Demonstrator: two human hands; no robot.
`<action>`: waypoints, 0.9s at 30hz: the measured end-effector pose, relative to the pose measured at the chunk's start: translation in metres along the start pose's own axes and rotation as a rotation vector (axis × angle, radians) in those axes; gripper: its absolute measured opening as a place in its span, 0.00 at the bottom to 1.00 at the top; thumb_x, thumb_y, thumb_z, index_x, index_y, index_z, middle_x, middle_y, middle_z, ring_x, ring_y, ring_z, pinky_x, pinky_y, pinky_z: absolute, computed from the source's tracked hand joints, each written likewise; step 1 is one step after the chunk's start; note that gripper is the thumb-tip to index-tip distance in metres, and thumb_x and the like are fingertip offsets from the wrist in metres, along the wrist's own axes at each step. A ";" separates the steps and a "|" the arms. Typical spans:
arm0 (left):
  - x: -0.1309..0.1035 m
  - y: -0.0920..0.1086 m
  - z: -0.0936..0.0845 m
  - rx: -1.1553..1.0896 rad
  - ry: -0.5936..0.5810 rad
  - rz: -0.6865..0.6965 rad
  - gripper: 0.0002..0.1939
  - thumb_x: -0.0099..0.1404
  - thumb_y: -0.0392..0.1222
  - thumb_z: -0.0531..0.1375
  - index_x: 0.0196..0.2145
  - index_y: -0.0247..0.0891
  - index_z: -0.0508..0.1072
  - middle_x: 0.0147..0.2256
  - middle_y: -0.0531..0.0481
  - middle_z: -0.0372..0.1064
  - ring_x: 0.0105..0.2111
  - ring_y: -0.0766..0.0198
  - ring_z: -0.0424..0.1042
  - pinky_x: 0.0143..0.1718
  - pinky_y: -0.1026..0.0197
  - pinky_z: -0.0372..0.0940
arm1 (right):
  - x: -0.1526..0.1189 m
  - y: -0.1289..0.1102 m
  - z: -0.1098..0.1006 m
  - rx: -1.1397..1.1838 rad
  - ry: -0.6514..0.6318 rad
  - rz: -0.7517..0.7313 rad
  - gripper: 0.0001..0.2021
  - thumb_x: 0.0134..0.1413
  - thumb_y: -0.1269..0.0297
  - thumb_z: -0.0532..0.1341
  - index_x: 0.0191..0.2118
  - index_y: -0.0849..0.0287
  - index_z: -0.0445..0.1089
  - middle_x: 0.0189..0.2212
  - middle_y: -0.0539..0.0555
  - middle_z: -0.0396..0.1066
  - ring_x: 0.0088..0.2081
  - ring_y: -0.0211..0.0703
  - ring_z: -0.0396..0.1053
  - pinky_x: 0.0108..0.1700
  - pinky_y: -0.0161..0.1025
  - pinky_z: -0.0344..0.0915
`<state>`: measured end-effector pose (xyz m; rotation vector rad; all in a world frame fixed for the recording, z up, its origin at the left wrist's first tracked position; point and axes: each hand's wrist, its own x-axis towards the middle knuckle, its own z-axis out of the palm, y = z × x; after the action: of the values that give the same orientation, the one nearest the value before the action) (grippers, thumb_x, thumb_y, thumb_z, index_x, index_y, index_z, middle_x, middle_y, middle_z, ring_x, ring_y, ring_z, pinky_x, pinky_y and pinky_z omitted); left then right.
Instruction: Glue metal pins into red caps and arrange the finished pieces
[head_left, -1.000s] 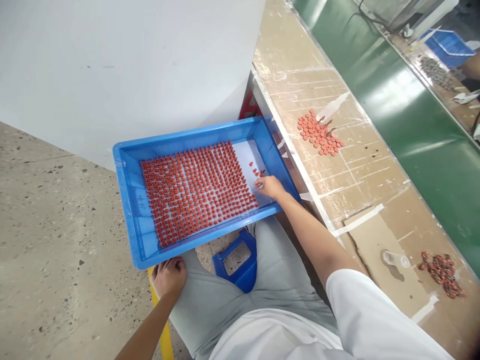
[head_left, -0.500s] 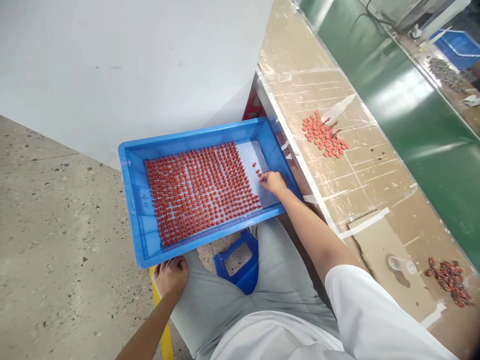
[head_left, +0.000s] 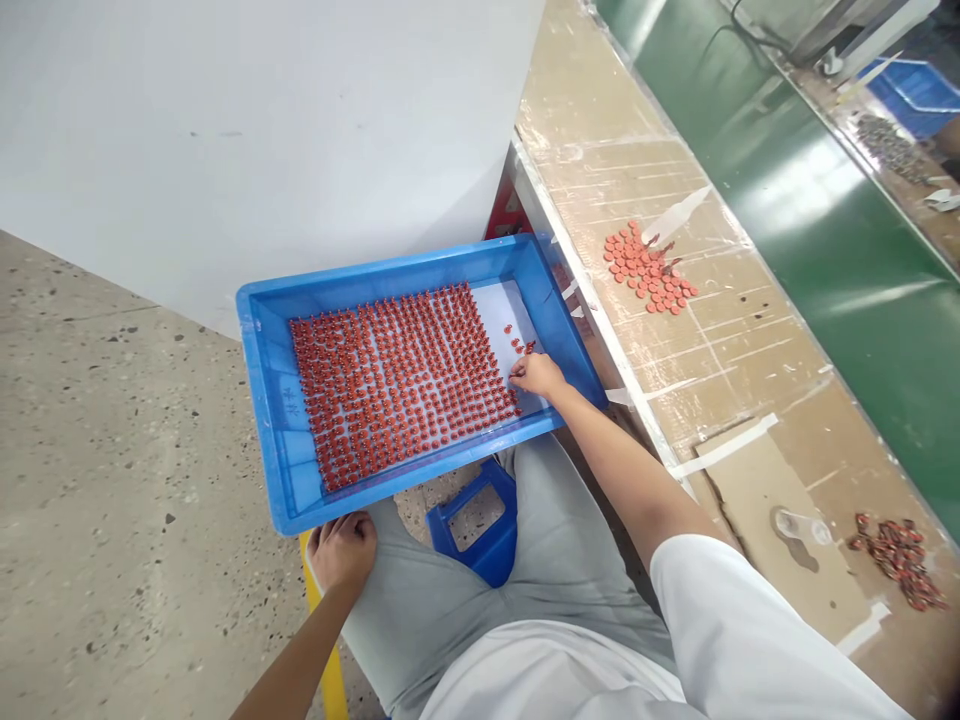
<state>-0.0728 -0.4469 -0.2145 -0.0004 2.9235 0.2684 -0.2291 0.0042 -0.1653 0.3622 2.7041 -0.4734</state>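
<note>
Resting on a grey trouser leg (head_left: 427, 565), the left hand (head_left: 343, 550) curls its fingers. Small red parts (head_left: 401, 385) stand rowed in the blue tray (head_left: 420, 471); at their right end, the right hand (head_left: 537, 375) draws its fingertips inward, whether pinching one I cannot tell.

No text can be read with certainty. Dark handwriting (head_left: 290, 402), seemingly a couple of characters, stands on the inner face of the end wall at the nine o'clock side of the blue bin (head_left: 268, 440), too small and blurred to make out. On the white panel (head_left: 337, 200), toward ten o'clock, two faint scuffs (head_left: 231, 134) form no legible letter or number.
</note>
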 end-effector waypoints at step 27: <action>0.000 0.000 0.002 0.008 0.007 0.003 0.15 0.61 0.39 0.50 0.31 0.41 0.77 0.36 0.45 0.76 0.42 0.54 0.69 0.53 0.53 0.51 | 0.001 0.003 0.008 0.040 -0.042 -0.061 0.15 0.42 0.74 0.63 0.38 0.54 0.76 0.34 0.47 0.78 0.39 0.36 0.75 0.42 0.28 0.67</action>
<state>-0.0729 -0.4468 -0.2163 0.0039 2.9318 0.2572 -0.2265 0.0041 -0.1739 0.2790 2.6748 -0.5471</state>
